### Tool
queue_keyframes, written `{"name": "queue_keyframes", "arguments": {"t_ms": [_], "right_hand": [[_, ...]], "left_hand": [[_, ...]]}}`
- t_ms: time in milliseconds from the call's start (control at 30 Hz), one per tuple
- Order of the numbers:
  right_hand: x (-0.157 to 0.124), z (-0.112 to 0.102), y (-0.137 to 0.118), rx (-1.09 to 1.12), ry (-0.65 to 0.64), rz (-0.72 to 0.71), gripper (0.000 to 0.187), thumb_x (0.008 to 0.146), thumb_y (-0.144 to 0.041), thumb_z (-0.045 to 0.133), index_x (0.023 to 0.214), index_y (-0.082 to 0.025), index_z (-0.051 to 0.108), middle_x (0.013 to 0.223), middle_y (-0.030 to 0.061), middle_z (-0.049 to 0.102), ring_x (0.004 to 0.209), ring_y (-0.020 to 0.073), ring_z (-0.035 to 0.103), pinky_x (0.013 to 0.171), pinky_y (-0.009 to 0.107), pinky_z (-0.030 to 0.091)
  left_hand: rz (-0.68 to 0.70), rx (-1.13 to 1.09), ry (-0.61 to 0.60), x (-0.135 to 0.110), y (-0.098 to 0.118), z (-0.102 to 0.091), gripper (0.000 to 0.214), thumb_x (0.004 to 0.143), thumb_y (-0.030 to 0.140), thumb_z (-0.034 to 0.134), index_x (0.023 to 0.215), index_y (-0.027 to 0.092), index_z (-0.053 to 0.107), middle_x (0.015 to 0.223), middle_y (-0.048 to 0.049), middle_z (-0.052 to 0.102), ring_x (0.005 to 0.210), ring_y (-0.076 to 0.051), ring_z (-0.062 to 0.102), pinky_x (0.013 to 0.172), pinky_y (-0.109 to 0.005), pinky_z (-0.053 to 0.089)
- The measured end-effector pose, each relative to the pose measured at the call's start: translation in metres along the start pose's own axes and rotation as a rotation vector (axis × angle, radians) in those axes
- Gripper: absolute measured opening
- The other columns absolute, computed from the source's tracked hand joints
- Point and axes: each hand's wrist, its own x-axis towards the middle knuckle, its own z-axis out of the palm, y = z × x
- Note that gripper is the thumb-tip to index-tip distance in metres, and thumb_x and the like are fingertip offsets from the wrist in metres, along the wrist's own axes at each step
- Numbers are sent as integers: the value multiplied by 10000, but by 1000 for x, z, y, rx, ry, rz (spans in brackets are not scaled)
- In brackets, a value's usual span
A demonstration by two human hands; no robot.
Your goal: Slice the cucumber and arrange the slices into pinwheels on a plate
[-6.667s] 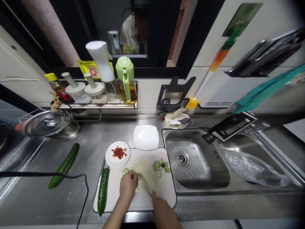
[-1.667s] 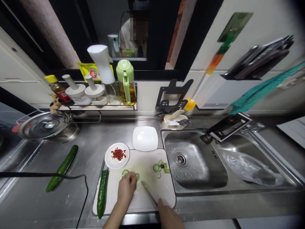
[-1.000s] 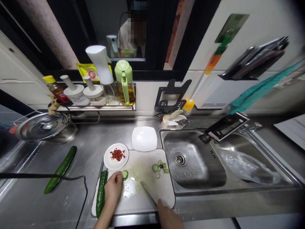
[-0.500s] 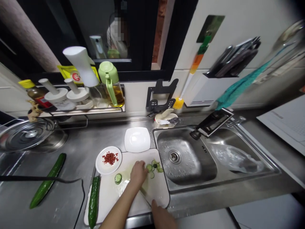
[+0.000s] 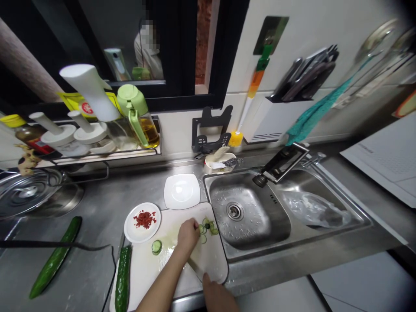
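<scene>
Head view, the only one: right hand [image 5: 213,291] at the bottom edge is clenched around the knife [image 5: 195,268] handle. The blade lies flat and low over the near right part of the white cutting board [image 5: 212,260]. Its long axis runs diagonally, handle end near-right and tip pointing far-left, with the tip hidden under the left forearm. Left hand [image 5: 187,233] reaches across the board with its fingertips on the pile of cucumber slices [image 5: 207,225] at the far right corner, just beside the sink [image 5: 247,212]. Can't tell whether it's pinching a slice or just touching. A single slice [image 5: 156,247] sits alone mid-board, well apart from the pile. A whole cucumber [image 5: 122,277] lies along the board's left edge, long axis near-to-far. A second cucumber [image 5: 55,258] lies on the steel counter [image 5: 97,216] further left, tilted. A round plate [image 5: 130,227] with red bits overlaps the board's far left corner, and an empty square plate [image 5: 181,191] sits behind the board. Versus 1 s ago, the left hand was at the left side next to the single slice and the whole cucumber, and it has now crossed to the pile on the right. Versus 0.5 s ago it's nearly the same spot. Knife direction is unchanged across those frames, and the right hand hasn't shifted on the board. The camera has swung right, so everything sits further left in frame. At 6.7 s ago the left hand was pressing down mid-board with the blade right against it.
</scene>
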Motion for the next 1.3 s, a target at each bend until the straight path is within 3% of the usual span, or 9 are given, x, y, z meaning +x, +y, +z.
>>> {"name": "queue_keyframes", "arguments": {"t_ms": [167, 367, 533, 833, 1100, 1300], "right_hand": [[1, 5, 4, 2, 56, -40, 547, 752, 43, 359, 1265, -92, 491, 978, 187, 685, 927, 269, 658, 757, 349, 527], [-2, 1, 3, -2, 9, -19, 587, 762, 70, 342, 1315, -97, 447, 1013, 187, 676, 948, 274, 651, 776, 384, 523], [-5, -5, 2, -6, -34, -38, 658, 721, 78, 396, 1356, -95, 391, 1074, 192, 654, 989, 279, 633, 810, 370, 505], [-9, -11, 2, -13, -46, -50, 694, 709, 85, 330, 1381, -87, 366, 1115, 188, 636, 1034, 271, 607, 849, 363, 480], [1, -1, 7, -11, -48, -9, 744, 690, 78, 332, 1406, -125, 348, 1189, 184, 599, 1089, 268, 572, 880, 350, 461], [-2, -2, 17, -8, -13, -103, 673, 726, 78, 316, 1358, -140, 401, 1135, 159, 625, 1048, 246, 588, 847, 330, 449]], "left_hand": [[19, -40, 14, -3, -2, 1, 167, 707, 82, 512, 779, 193, 614, 676, 2, 631, 647, -119, 547, 586, -214, 321], [24, -114, 10, -10, -11, -5, 154, 704, 91, 532, 745, 194, 639, 676, 19, 646, 640, -92, 555, 605, -179, 351], [-36, -188, 65, -23, -36, -15, 139, 695, 110, 531, 725, 192, 639, 646, 36, 635, 615, -84, 550, 599, -172, 356], [-173, -188, 132, -54, -83, -27, 102, 721, 198, 531, 655, 187, 607, 577, 44, 579, 586, -102, 546, 600, -189, 360], [-251, -243, 165, -67, -90, -25, 110, 745, 165, 542, 699, 193, 638, 604, 43, 616, 610, -94, 575, 613, -174, 374], [-268, -219, 165, -68, -95, -23, 107, 736, 158, 557, 688, 200, 644, 598, 48, 624, 595, -88, 569, 593, -170, 364]]}}
